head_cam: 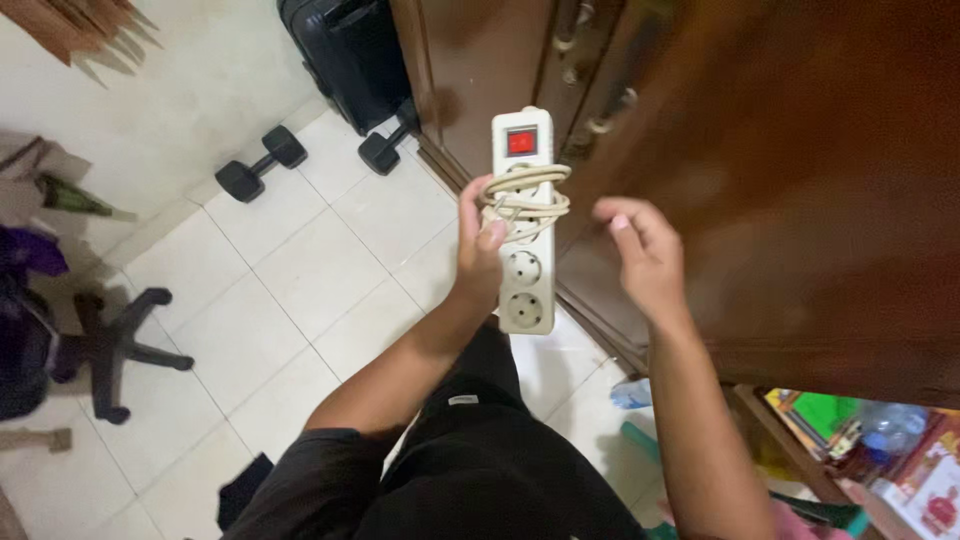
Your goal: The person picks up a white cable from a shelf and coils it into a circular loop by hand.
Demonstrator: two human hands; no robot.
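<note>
Two hands are raised before a brown wooden cabinet (800, 200). Left hand (480, 245) grips a cream power strip (524, 220) upright, red switch (521, 141) uppermost, its cord (525, 195) coiled around the body above the thumb. Right hand (645, 255) hovers just beside it, fingers loosely curled, holding nothing.

Cord (524, 200) wraps the power strip (523, 262) between both hands, dumbbells (262, 162) behind.
</note>
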